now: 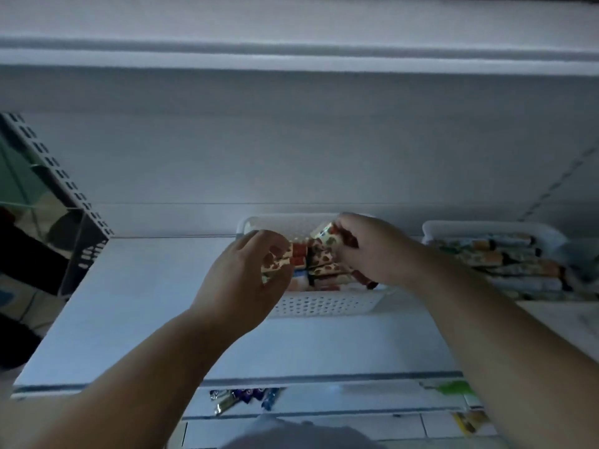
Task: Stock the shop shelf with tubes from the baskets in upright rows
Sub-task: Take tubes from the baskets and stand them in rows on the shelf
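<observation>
The shelf (136,303) in front of you is a wide white board, and its whole left half lies bare, which is likely where your upright rows are meant to go. Two white perforated baskets sit at the back of it so the stock stays within reach: the middle basket (324,304) under your hands, and a second basket (486,226) off to the right, filled with tubes lying flat in a stack (505,260).

Your left hand (240,286) is curled round a tube (275,264) with a cream wrap and red-brown patches, held at the basket's left edge, probably just picked for standing up on the board. Your right hand (372,251) pinches another tube of the same pattern (325,234), tilted above the pile (319,270) that lies sideways in the basket. Holding one in each hand lets you place two per trip.

Below the shelf edge, a few small packets (243,398) show on a lower level.

The light is dim and the picture soft: no brand, label or writing can be read on any tube.
</observation>
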The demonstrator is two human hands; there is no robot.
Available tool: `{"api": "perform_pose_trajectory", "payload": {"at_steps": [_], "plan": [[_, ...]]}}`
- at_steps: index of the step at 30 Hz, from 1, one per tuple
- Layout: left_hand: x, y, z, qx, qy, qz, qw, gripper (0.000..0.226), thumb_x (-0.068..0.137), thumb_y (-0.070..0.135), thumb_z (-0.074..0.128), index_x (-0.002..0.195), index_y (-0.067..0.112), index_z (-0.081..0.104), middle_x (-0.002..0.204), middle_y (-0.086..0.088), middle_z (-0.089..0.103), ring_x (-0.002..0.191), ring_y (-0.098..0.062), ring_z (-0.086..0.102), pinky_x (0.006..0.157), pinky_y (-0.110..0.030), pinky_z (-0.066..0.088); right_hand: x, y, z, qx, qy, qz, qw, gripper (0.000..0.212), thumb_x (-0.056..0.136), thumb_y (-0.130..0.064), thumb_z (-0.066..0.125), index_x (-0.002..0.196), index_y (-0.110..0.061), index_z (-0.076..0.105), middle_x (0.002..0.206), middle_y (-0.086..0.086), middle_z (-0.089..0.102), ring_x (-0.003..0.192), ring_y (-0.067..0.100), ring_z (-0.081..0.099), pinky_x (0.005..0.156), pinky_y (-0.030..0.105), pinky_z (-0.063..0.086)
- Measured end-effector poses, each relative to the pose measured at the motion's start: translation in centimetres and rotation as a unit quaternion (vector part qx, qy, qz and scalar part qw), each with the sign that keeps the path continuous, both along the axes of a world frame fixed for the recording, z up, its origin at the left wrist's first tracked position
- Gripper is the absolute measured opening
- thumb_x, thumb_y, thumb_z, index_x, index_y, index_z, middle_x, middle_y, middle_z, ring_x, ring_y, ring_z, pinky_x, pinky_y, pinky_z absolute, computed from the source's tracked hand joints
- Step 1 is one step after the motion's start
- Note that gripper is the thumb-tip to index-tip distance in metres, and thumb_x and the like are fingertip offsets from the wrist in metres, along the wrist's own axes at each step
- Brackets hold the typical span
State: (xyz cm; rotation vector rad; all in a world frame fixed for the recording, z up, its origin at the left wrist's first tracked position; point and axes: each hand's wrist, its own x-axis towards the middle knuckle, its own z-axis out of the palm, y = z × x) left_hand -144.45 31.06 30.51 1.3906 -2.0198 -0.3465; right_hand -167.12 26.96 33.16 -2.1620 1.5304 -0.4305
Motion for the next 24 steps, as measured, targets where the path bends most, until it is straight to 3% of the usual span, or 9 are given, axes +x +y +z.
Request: {"api": "perform_pose_trajectory", "payload": {"at_steps": [3,8,12,15,17,19,22,24], "plan": [[-0.9,-2.4,0.0,0.021,-0.023,-0.028,0.999,0.019,0.083,0.022,0.066,0.101,0.030,0.060,0.094,0.015,0.059,0.083,-0.008,0.059,0.068,-0.027,0.049,0.2,3.0,1.3,0.024,-0.167,-0.095,0.981,0.008,0.095,-0.021,0.053,0.091,-0.027,0.051,0.064,0.000,0.061,0.050,0.014,0.057,0.045,0.027,0.043],[-2.2,-6.8,-0.6,0.146,-0.236,-0.030,0.960,0.020,0.088,0.028,0.057,0.107,0.031,0.060,0.099,0.007,0.066,0.076,-0.011,0.061,0.062,-0.028,0.054,0.2,6.6,2.0,0.074,-0.366,-0.170,0.912,0.012,0.096,-0.012,0.050,0.088,-0.019,0.057,0.066,0.004,0.063,0.054,0.021,0.055,0.057,0.041,0.039],[-2.9,-7.9,-1.5,0.208,-0.373,-0.051,0.903,0.026,0.090,0.041,0.059,0.114,0.032,0.057,0.093,0.007,0.063,0.071,-0.010,0.058,0.055,-0.025,0.046,-0.1,8.0,1.8,0.079,-0.404,-0.199,0.890,0.013,0.095,-0.013,0.052,0.086,-0.004,0.054,0.070,0.011,0.061,0.054,0.024,0.052,0.057,0.043,0.036],[-3.1,-8.1,-2.1,0.250,-0.387,-0.050,0.886,0.026,0.089,0.043,0.061,0.107,0.024,0.059,0.090,0.001,0.065,0.081,-0.017,0.064,0.072,-0.030,0.053,-0.3,8.5,1.6,0.063,-0.404,-0.206,0.889,0.022,0.095,-0.018,0.055,0.082,-0.001,0.054,0.071,0.024,0.057,0.052,0.024,0.050,0.055,0.043,0.037],[-3.1,-8.0,-2.1,0.233,-0.425,-0.066,0.872,0.028,0.088,0.049,0.059,0.104,0.026,0.062,0.087,0.004,0.066,0.078,-0.014,0.062,0.075,-0.030,0.052,-0.7,8.7,1.6,0.067,-0.413,-0.198,0.886,0.024,0.096,-0.021,0.055,0.078,-0.006,0.058,0.072,0.021,0.057,0.051,0.023,0.049,0.055,0.042,0.037],[-3.2,-7.6,-1.3,0.195,-0.399,-0.039,0.895,0.025,0.087,0.048,0.053,0.100,0.028,0.062,0.086,0.005,0.064,0.076,-0.013,0.060,0.066,-0.028,0.051,-1.3,8.9,1.6,0.079,-0.441,-0.187,0.874,0.022,0.098,-0.023,0.053,0.083,-0.010,0.063,0.073,0.013,0.057,0.050,0.020,0.048,0.053,0.037,0.036],[-3.6,-5.4,1.0,0.141,-0.252,-0.019,0.957,0.016,0.087,0.037,0.056,0.102,0.030,0.057,0.085,0.008,0.060,0.069,-0.011,0.059,0.053,-0.029,0.052,-3.2,9.3,1.6,0.079,-0.470,-0.177,0.861,0.026,0.098,-0.027,0.053,0.097,-0.003,0.062,0.072,0.012,0.058,0.052,0.022,0.050,0.051,0.030,0.040],[-4.7,-3.0,2.8,0.134,-0.172,-0.016,0.976,0.022,0.087,0.043,0.061,0.107,0.041,0.050,0.085,0.012,0.060,0.069,-0.011,0.059,0.054,-0.030,0.054,-4.7,9.8,1.6,0.071,-0.486,-0.184,0.852,0.025,0.098,-0.030,0.053,0.099,-0.006,0.062,0.072,0.016,0.060,0.053,0.026,0.054,0.053,0.034,0.044]]}}
